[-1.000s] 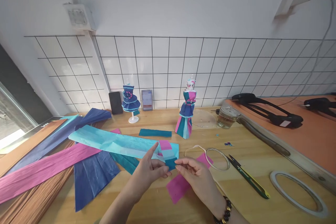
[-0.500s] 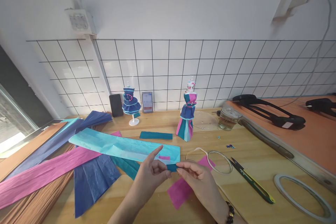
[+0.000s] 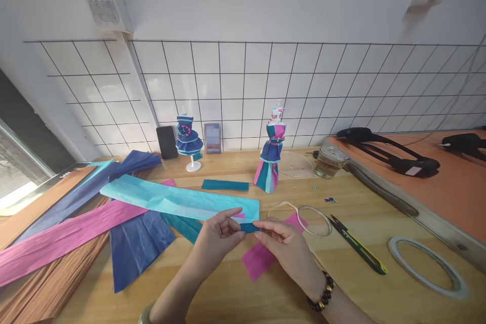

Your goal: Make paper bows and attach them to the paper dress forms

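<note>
A small teal strip of crepe paper (image 3: 249, 228) is stretched between my two hands above the table. My left hand (image 3: 220, 235) pinches its left end between thumb and fingers. At its right end, my right hand (image 3: 283, 245) grips it between thumb and forefinger. Behind the hands lies a long light-blue crepe paper strip (image 3: 170, 202), with a small pink scrap (image 3: 238, 216) on it. A magenta paper piece (image 3: 258, 260) is partly covered by my right hand. Farther back rests a flat teal strip (image 3: 225, 185).
Two miniature dress forms, one in blue (image 3: 189, 136) and one multicoloured (image 3: 271, 157), stand near the tiled wall. Thread snips (image 3: 359, 245), a tape roll (image 3: 395, 253) and a glass cup (image 3: 331, 162) are on the right. Pink (image 3: 76, 238), blue (image 3: 140, 245) and brown paper (image 3: 64, 273) cover the left.
The view has tilted down slightly, so the table things appear higher. My left fingers, the index raised before, have lowered toward the teal strip. Both hands still hold it.
</note>
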A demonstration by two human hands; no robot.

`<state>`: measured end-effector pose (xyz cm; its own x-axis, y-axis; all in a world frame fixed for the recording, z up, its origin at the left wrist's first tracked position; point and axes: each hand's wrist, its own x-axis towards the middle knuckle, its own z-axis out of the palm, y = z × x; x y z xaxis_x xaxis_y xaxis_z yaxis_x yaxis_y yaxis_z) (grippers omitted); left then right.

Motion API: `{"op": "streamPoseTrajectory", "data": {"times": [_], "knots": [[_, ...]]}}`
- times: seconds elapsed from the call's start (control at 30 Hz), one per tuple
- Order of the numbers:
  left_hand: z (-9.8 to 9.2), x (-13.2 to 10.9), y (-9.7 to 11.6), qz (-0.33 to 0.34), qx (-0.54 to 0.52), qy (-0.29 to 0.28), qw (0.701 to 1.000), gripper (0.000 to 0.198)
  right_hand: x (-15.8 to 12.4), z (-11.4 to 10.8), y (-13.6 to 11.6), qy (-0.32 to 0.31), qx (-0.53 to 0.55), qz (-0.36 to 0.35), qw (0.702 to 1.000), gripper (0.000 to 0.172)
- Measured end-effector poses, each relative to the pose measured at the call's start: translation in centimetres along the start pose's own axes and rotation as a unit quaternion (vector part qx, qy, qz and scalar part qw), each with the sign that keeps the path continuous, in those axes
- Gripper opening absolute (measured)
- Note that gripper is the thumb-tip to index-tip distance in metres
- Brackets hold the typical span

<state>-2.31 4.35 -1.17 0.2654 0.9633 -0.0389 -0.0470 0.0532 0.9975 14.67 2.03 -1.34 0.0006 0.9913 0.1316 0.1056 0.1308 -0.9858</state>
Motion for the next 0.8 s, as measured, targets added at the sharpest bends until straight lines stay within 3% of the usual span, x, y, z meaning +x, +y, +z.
{"op": "streamPoseTrajectory", "data": {"times": [0.2,0.33,0.5,0.8], "knots": [[0.36,-0.3,0.1,0.032,0.029,-0.006,0.999,0.048,-0.08,-0.14,0.08,0.007,-0.029,-0.023,0.999,0.017],[0.64,-0.25,-0.34,0.064,0.081,0.013,0.995,0.034,-0.14,-0.12,0.15,0.006,-0.029,-0.027,0.999,0.016],[0.82,-0.08,-0.71,0.073,0.043,0.012,0.996,0.014,-0.23,-0.14,0.33,0.011,-0.034,-0.033,0.999,0.015],[0.8,-0.35,-0.12,0.07,0.074,0.02,0.995,0.022,-0.35,-0.18,0.18,0.01,-0.05,-0.03,0.998,0.015]]}}
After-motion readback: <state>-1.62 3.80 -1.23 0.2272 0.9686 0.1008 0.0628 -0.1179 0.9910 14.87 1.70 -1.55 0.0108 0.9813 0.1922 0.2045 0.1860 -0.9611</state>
